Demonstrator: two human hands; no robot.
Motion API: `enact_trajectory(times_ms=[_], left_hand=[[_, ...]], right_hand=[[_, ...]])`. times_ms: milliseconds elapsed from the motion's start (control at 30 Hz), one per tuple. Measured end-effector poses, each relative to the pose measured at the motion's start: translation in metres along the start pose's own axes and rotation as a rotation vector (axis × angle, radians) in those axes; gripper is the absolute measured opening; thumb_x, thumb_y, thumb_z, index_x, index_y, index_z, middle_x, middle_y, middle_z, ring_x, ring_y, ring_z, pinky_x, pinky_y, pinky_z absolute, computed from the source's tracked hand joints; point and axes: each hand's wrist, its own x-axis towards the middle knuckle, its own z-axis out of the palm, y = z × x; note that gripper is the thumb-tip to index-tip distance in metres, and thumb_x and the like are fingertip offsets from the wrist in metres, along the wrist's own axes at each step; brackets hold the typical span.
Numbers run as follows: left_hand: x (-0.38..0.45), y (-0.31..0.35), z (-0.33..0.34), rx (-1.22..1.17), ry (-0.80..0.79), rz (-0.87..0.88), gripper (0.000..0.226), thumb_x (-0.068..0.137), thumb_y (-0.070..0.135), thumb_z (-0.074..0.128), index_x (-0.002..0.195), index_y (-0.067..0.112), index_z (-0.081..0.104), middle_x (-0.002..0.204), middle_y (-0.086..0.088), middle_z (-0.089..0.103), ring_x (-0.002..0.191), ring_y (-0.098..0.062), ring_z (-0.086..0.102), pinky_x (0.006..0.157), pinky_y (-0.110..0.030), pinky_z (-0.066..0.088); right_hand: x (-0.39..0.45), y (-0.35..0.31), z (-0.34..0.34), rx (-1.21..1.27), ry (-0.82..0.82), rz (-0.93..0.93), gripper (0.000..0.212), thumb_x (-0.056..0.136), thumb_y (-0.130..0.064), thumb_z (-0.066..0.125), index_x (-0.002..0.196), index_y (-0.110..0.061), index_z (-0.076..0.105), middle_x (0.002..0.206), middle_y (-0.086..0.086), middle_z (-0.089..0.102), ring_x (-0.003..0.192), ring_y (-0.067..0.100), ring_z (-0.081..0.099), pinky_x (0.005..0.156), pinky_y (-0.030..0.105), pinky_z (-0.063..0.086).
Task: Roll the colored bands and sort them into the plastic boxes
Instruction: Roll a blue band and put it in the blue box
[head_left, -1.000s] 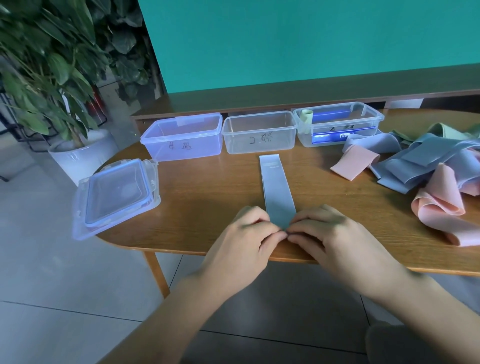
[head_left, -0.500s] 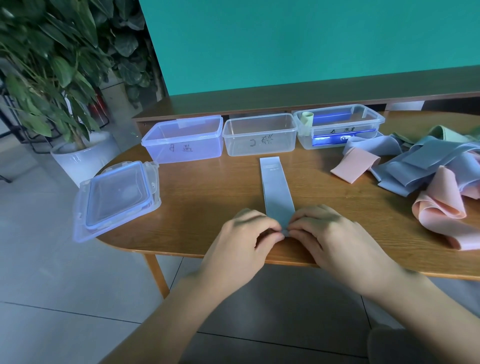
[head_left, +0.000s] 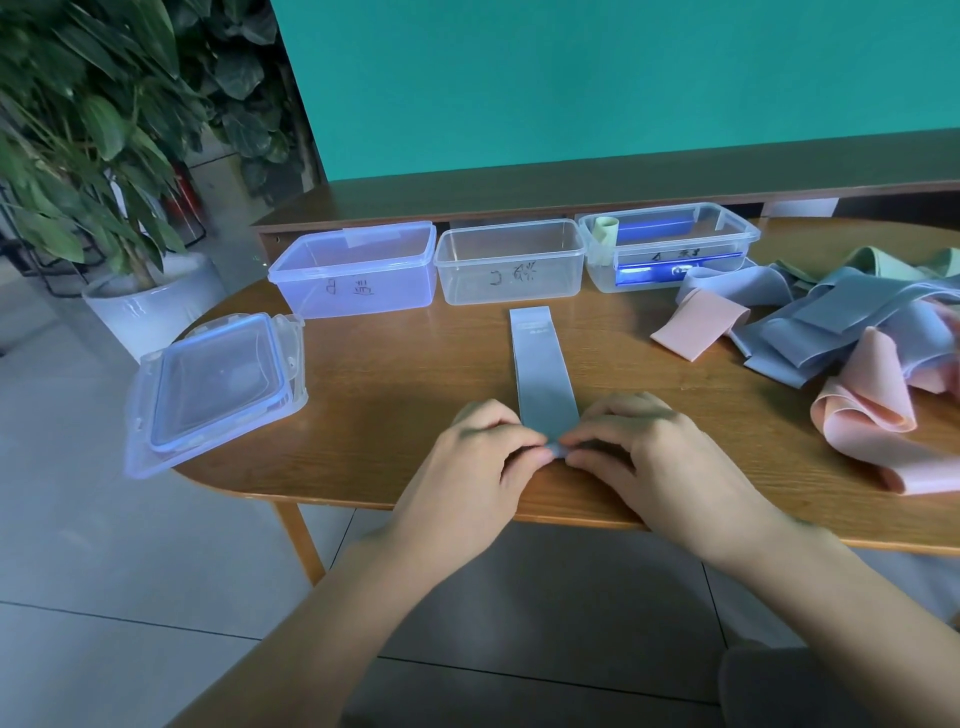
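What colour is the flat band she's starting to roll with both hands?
Pale grey-blue; the band shows plainly in the head view.

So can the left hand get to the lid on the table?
Probably yes. The lid lies on the table's left end with only bare wood between it and the left hand, but that hand is pinching the blue band and must let go first.

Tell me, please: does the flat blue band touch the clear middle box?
Apart. In the head view, bare wood of the table shows between the far end of the blue band and the front wall of the middle box.
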Motion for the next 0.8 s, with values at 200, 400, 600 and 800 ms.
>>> enact_trajectory(times_ms=[200, 400, 600, 800], left_hand=[[0.002, 0.0, 0.001, 0.054, -0.055, 0.003, 0.03, 0.095, 0.035, 0.066, 0.117, 0.017, 0.074, 0.105, 0.007, 0.056, 0.097, -0.001, 0.048, 0.081, -0.01, 0.036], [0.005, -0.002, 0.0, -0.007, -0.018, -0.014, 0.022, 0.092, 0.03, 0.071, 0.114, 0.025, 0.071, 0.103, 0.014, 0.062, 0.094, -0.001, 0.052, 0.079, -0.018, 0.047], [0.012, -0.007, 0.001, -0.016, -0.004, -0.029, 0.004, 0.092, 0.026, 0.07, 0.095, 0.025, 0.072, 0.089, 0.017, 0.061, 0.086, -0.004, 0.053, 0.073, -0.018, 0.043], [0.013, -0.006, 0.002, 0.002, -0.001, -0.028, 0.012, 0.096, 0.028, 0.065, 0.098, 0.02, 0.075, 0.095, 0.01, 0.059, 0.092, -0.004, 0.051, 0.078, -0.012, 0.039]], right_hand=[[0.006, 0.003, -0.001, -0.026, -0.027, 0.018, 0.03, 0.093, -0.049, 0.052, 0.106, -0.034, 0.074, 0.107, -0.015, 0.057, 0.103, 0.009, 0.055, 0.074, 0.043, 0.056], [0.011, 0.008, 0.001, -0.018, -0.049, 0.01, 0.025, 0.095, -0.044, 0.055, 0.104, -0.032, 0.075, 0.106, -0.013, 0.058, 0.101, 0.013, 0.057, 0.072, 0.046, 0.056], [0.013, 0.01, 0.003, 0.064, 0.003, 0.016, 0.024, 0.094, -0.04, 0.056, 0.102, -0.028, 0.075, 0.104, -0.011, 0.058, 0.094, 0.012, 0.061, 0.079, 0.045, 0.055], [0.015, 0.011, 0.003, 0.059, 0.0, -0.021, 0.02, 0.095, -0.04, 0.058, 0.1, -0.027, 0.073, 0.102, -0.014, 0.061, 0.097, 0.012, 0.061, 0.08, 0.044, 0.055]])
